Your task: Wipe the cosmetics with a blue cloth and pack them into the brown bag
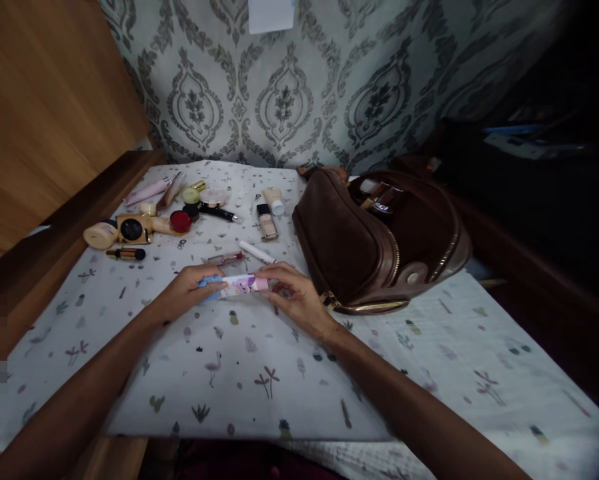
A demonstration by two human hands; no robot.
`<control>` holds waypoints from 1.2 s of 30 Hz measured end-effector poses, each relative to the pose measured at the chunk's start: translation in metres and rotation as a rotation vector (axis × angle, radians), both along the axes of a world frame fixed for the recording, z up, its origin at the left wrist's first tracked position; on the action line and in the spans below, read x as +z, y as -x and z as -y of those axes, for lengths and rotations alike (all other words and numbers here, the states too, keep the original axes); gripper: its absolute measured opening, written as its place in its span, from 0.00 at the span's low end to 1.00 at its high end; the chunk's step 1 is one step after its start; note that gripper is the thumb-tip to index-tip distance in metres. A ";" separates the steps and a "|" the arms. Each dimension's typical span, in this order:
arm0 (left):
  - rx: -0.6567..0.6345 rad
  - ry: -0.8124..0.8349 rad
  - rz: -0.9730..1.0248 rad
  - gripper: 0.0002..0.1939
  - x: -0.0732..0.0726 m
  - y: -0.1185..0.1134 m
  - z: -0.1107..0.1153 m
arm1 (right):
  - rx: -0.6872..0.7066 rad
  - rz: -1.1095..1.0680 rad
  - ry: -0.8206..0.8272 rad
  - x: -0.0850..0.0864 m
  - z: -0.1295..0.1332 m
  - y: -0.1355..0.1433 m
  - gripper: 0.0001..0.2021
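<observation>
White cloth printed with flamingos lay nearest, below the fingers. I had the left hand pinching the blue end of a white-and-purple tube, the right hand loosely closed around its pink end. Rightward sat a brown leather bag; beyond the fingers, assorted cosmetics.
</observation>
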State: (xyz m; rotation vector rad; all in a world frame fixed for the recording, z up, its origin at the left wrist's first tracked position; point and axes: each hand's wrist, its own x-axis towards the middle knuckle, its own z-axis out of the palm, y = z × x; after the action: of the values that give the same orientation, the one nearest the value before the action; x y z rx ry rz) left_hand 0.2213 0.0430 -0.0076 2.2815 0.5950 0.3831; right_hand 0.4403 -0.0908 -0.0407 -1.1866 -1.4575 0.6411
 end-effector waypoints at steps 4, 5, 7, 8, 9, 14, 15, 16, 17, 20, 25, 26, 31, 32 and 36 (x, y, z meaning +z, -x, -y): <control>0.030 0.091 -0.026 0.18 -0.002 0.000 0.000 | -0.039 0.007 0.030 -0.002 0.000 -0.001 0.13; 0.027 0.100 -0.024 0.18 -0.002 -0.001 0.001 | -0.055 0.003 0.061 -0.002 0.000 -0.001 0.13; 0.019 0.098 -0.016 0.18 0.000 -0.002 0.004 | -0.075 0.005 0.130 -0.001 0.001 0.000 0.14; 0.014 0.094 -0.013 0.18 0.001 -0.002 0.005 | -0.074 0.010 0.159 0.000 0.002 0.001 0.14; 0.009 0.092 -0.013 0.18 0.002 -0.003 0.006 | -0.069 0.016 0.182 0.001 0.003 0.001 0.15; -0.004 0.089 -0.020 0.18 0.004 -0.005 0.011 | -0.054 0.026 0.259 0.006 0.004 0.002 0.18; -0.011 0.080 -0.014 0.18 0.004 -0.006 0.012 | -0.057 0.016 0.267 0.006 0.004 0.002 0.20; -0.020 0.068 -0.007 0.18 0.004 -0.006 0.013 | -0.058 0.002 0.275 0.005 0.003 0.002 0.21; -0.028 0.055 0.001 0.17 0.004 -0.006 0.013 | -0.059 -0.018 0.283 0.004 0.002 0.002 0.21; -0.066 -0.015 0.032 0.16 0.003 -0.007 0.014 | -0.041 -0.099 0.321 0.000 0.000 0.002 0.24; -0.075 -0.317 0.167 0.13 -0.006 -0.007 0.017 | -0.060 -0.289 0.314 -0.001 -0.003 0.000 0.25; -0.064 -0.414 0.198 0.12 -0.008 -0.007 0.018 | -0.065 -0.331 0.304 0.000 -0.003 -0.001 0.23; -0.067 -0.916 0.247 0.09 -0.009 -0.006 0.026 | -0.054 -0.444 0.286 0.004 -0.004 0.000 0.20; -0.065 -0.980 0.246 0.09 -0.009 -0.006 0.025 | -0.059 -0.447 0.277 0.004 -0.004 0.000 0.19; -0.080 -1.019 0.184 0.09 -0.007 -0.004 0.016 | -0.100 -0.461 0.216 -0.003 -0.005 0.000 0.18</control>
State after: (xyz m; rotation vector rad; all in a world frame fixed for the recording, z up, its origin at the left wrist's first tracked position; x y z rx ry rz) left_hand 0.2249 0.0266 -0.0147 3.1489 0.2068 1.0193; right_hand 0.4405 -0.0862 -0.0433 -1.1705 -0.9542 0.9488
